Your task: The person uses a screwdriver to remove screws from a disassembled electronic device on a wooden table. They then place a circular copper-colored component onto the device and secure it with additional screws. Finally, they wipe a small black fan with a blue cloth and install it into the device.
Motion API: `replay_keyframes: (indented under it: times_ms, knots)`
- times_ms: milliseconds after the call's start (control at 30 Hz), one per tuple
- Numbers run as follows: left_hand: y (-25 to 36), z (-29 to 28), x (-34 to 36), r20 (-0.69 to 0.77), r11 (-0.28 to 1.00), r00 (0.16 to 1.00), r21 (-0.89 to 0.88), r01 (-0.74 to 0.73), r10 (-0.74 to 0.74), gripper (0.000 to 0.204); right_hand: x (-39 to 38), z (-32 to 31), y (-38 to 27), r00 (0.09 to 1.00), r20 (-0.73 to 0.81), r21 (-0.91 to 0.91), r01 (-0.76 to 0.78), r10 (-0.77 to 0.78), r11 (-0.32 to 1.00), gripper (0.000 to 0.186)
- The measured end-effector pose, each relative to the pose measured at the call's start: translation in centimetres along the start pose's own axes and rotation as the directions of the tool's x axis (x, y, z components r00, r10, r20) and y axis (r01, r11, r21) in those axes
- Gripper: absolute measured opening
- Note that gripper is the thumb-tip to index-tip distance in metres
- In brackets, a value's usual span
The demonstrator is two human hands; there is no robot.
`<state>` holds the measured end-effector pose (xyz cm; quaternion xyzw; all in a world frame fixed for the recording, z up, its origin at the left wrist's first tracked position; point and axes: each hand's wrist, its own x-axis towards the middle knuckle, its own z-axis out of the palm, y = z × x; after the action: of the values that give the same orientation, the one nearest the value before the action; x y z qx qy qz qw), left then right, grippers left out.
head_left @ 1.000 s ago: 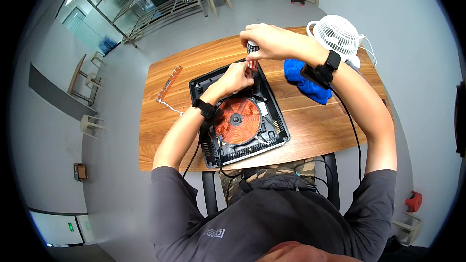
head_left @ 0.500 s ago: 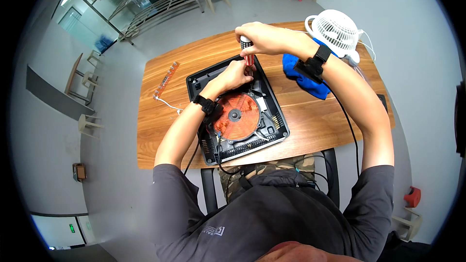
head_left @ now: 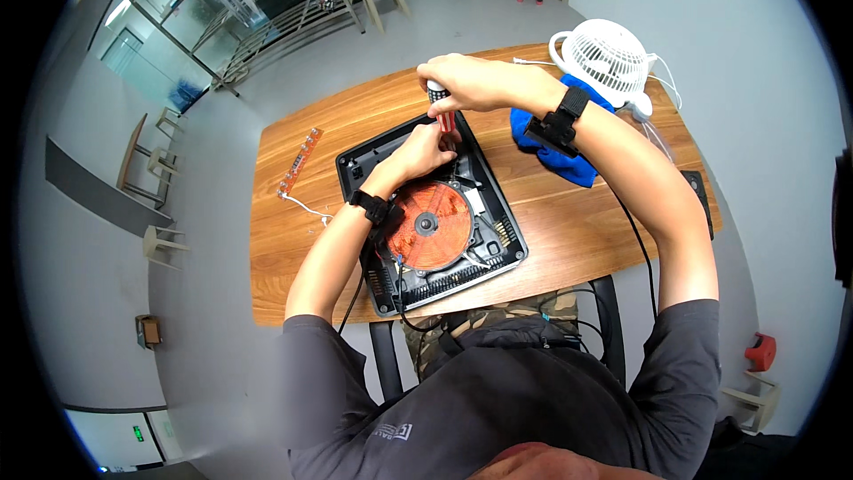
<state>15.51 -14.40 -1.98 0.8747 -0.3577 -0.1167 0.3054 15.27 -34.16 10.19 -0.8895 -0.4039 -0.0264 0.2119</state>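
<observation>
An opened induction cooker with a black housing [head_left: 354, 180] lies on the table, its round copper coil [head_left: 429, 240] uncovered. My right hand [head_left: 460, 82] is wrapped round the handle of a screwdriver [head_left: 446, 116] in red, black and white, held nearly upright over the far part of the housing. Just below it, my left hand [head_left: 425, 153] reaches inside the housing beyond the coil, fingers bent together near the screwdriver's lower end. What those fingers pinch, if anything, is hidden, and so is the tip.
A strip circuit board [head_left: 300, 163] with a white cable lies to the left. On the right are a blue cloth [head_left: 569, 164], a white fan [head_left: 607, 58] and a dark flat object [head_left: 697, 200] at the table edge. Dark cables run from my wrist straps [head_left: 560, 127].
The whole view has shifted slightly, so the table sits a little lower. Both hands keep their places at the housing, the screwdriver still upright in my right hand.
</observation>
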Motion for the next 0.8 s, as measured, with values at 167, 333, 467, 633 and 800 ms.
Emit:
replay_keyframes:
  times_ms: [167, 333, 467, 633, 800]
  knots:
    - [-0.1, 0.2, 0.2, 0.003, 1.0, 1.0, -0.021, -0.004, 0.004, 0.027, 0.2, -0.4, -0.4, 0.999, 0.036, -0.02, -0.003, 0.003, 1.0, 0.041]
    - [-0.4, 0.2, 0.3, 0.03, 1.0, 1.0, 0.004, 0.005, -0.005, 0.029, 0.2, 0.0, 0.1, 0.999, 0.044, -0.023, 0.007, -0.006, 1.0, 0.04]
    - [-0.5, -0.8, 0.2, 0.085, 1.0, 0.996, 0.01, 0.008, -0.009, 0.029, 0.5, 0.2, 0.0, 0.996, 0.089, -0.02, -0.003, 0.005, 1.0, 0.037]
    - [-0.7, -1.9, -0.3, 0.074, 0.998, 0.997, -0.043, 0.038, -0.035, 0.029, 1.5, -0.3, -0.5, 0.977, 0.196, -0.111, -0.064, 0.085, 0.992, 0.039]
    - [-0.4, -2.9, -0.5, 0.019, 1.0, 1.0, 0.009, -0.022, 0.022, 0.029, 1.5, -1.2, -1.1, 0.97, 0.192, -0.155, -0.121, 0.15, 0.981, 0.043]
